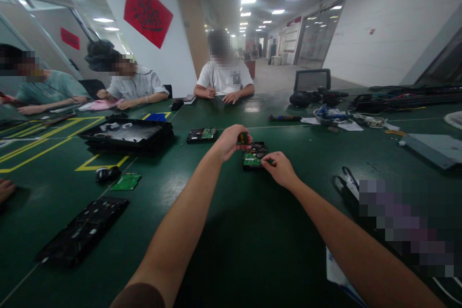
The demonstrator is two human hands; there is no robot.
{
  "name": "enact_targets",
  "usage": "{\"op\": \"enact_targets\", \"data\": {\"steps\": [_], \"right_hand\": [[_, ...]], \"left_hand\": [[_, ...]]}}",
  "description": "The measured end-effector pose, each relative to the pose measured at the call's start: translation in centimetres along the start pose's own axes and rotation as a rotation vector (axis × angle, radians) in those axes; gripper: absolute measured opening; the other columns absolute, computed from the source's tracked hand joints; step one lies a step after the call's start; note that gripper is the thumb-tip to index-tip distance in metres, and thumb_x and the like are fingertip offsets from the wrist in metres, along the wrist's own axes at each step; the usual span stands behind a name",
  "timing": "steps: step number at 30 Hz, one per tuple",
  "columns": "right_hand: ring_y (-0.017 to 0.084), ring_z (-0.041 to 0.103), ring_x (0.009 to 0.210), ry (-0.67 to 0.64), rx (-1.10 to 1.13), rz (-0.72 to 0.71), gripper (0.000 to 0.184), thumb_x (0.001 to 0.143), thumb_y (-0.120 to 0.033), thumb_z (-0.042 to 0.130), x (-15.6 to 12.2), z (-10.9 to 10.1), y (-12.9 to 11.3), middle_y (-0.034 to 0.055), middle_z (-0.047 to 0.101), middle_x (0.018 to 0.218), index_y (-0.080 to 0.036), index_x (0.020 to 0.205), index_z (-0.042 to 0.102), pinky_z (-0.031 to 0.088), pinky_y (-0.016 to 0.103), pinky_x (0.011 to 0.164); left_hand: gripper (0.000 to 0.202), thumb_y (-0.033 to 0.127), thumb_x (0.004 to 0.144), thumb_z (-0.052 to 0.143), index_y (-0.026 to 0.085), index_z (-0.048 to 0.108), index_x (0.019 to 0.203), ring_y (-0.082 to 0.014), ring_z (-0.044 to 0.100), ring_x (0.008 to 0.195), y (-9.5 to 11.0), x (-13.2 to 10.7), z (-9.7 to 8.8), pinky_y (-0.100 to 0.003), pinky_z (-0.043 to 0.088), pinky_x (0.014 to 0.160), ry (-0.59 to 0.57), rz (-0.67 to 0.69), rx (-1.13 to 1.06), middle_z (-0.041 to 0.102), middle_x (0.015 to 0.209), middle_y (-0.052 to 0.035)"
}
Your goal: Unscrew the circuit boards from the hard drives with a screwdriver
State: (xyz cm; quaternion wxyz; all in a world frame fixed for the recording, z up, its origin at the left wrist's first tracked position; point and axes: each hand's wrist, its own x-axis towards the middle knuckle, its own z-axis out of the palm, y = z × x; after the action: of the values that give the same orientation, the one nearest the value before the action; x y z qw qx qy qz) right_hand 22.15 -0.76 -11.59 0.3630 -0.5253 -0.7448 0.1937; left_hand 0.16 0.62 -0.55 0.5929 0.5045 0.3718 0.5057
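In front of me on the green table lies a black hard drive (253, 160) with a green circuit board showing on its near part. My left hand (232, 142) is closed around a small black object with a yellow mark (244, 138), held just above the drive's far left side; its exact kind is unclear. With fingertips pinched together, my right hand (279, 167) grips the drive's right edge beside the board. Whether anything small sits in that pinch is hidden. A similar drive (201, 134) rests to the left, beyond my left forearm.
Left on the table (231, 231) are a black tray-like housing (126, 134), a loose green circuit board (126, 181) and a black frame (83, 231). Cables (330, 116), a dark pen-like tool (285, 118) and a grey metal case (433, 149) lie right. Several people sit opposite and left.
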Motion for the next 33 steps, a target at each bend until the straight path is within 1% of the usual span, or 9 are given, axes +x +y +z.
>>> {"op": "enact_targets", "data": {"steps": [3, 6, 10, 14, 18, 21, 25, 29, 33], "right_hand": [[0.017, 0.062, 0.088, -0.003, -0.010, -0.003, 0.016, 0.092, -0.031, 0.067, -0.04, 0.03, 0.10, 0.0089, 0.061, 0.114, -0.023, 0.100, 0.078, 0.053, 0.034, 0.082], [0.017, 0.062, 0.086, -0.008, -0.020, 0.002, 0.018, 0.092, -0.034, 0.067, -0.13, 0.01, 0.10, 0.0086, 0.061, 0.116, -0.024, 0.102, 0.078, 0.053, 0.035, 0.082], [0.018, 0.063, 0.089, 0.007, -0.020, -0.003, 0.018, 0.092, -0.034, 0.067, -0.13, 0.09, 0.13, 0.0087, 0.062, 0.113, -0.023, 0.101, 0.078, 0.053, 0.035, 0.083], [0.020, 0.063, 0.096, 0.013, -0.015, -0.029, 0.016, 0.092, -0.032, 0.067, -0.05, 0.15, 0.23, 0.0092, 0.063, 0.110, -0.023, 0.099, 0.078, 0.053, 0.035, 0.085], [0.019, 0.063, 0.093, 0.006, -0.008, -0.017, 0.017, 0.093, -0.032, 0.067, -0.03, 0.11, 0.27, 0.0093, 0.062, 0.112, -0.023, 0.101, 0.078, 0.053, 0.035, 0.084], [0.018, 0.063, 0.092, -0.002, -0.001, -0.013, 0.016, 0.092, -0.032, 0.067, -0.08, 0.06, 0.14, 0.0083, 0.062, 0.112, -0.023, 0.100, 0.078, 0.054, 0.034, 0.084], [0.017, 0.062, 0.087, -0.002, 0.009, 0.007, 0.015, 0.092, -0.032, 0.068, -0.25, -0.08, -0.28, 0.0083, 0.061, 0.113, -0.022, 0.097, 0.078, 0.054, 0.034, 0.083], [0.017, 0.062, 0.088, -0.009, 0.016, 0.021, 0.015, 0.092, -0.032, 0.068, -0.38, -0.23, -0.53, 0.0086, 0.061, 0.113, -0.022, 0.097, 0.078, 0.054, 0.034, 0.083], [0.018, 0.063, 0.092, -0.002, 0.006, 0.015, 0.016, 0.092, -0.032, 0.067, -0.38, -0.24, -0.51, 0.0083, 0.061, 0.114, -0.022, 0.098, 0.078, 0.054, 0.035, 0.085]], "left_hand": [[0.016, 0.029, 0.080, 0.063, 0.014, 0.069, 0.082, -0.0186, 0.062, 0.078, 0.24, -0.12, -0.02, -0.029, 0.058, 0.061, 0.029, 0.051, 0.113, 0.065, 0.084, -0.0087], [0.018, 0.030, 0.080, 0.063, 0.014, 0.072, 0.081, -0.0181, 0.061, 0.077, 0.57, -0.39, 0.04, -0.027, 0.056, 0.060, 0.034, 0.037, 0.163, 0.065, 0.083, -0.0089], [0.020, 0.031, 0.082, 0.063, 0.014, 0.070, 0.088, -0.0194, 0.065, 0.076, 0.66, -0.56, 0.20, -0.030, 0.057, 0.061, -0.020, -0.032, 0.086, 0.067, 0.080, -0.0093], [0.018, 0.031, 0.082, 0.061, 0.014, 0.066, 0.085, -0.0202, 0.066, 0.074, 0.47, -0.40, 0.07, -0.032, 0.058, 0.063, 0.016, -0.052, -0.004, 0.066, 0.074, -0.0091], [0.022, 0.032, 0.082, 0.060, 0.013, 0.070, 0.081, -0.0183, 0.063, 0.075, 0.60, -0.40, -0.15, -0.026, 0.054, 0.058, 0.037, 0.007, 0.117, 0.066, 0.081, -0.0101], [0.023, 0.032, 0.083, 0.061, 0.014, 0.074, 0.085, -0.0175, 0.062, 0.077, 0.80, -0.58, 0.00, -0.024, 0.053, 0.056, 0.027, 0.021, 0.196, 0.066, 0.085, -0.0094], [0.019, 0.031, 0.082, 0.064, 0.014, 0.069, 0.090, -0.0187, 0.064, 0.076, 0.70, -0.68, 0.38, -0.027, 0.055, 0.059, 0.016, -0.022, 0.113, 0.067, 0.083, -0.0089], [0.017, 0.031, 0.083, 0.061, 0.014, 0.064, 0.085, -0.0195, 0.066, 0.074, 0.31, -0.37, 0.16, -0.031, 0.058, 0.063, 0.031, -0.048, -0.032, 0.066, 0.077, -0.0087], [0.021, 0.032, 0.082, 0.060, 0.013, 0.069, 0.081, -0.0182, 0.064, 0.075, 0.36, -0.26, -0.30, -0.026, 0.055, 0.059, 0.021, -0.012, 0.066, 0.066, 0.081, -0.0093]]}}
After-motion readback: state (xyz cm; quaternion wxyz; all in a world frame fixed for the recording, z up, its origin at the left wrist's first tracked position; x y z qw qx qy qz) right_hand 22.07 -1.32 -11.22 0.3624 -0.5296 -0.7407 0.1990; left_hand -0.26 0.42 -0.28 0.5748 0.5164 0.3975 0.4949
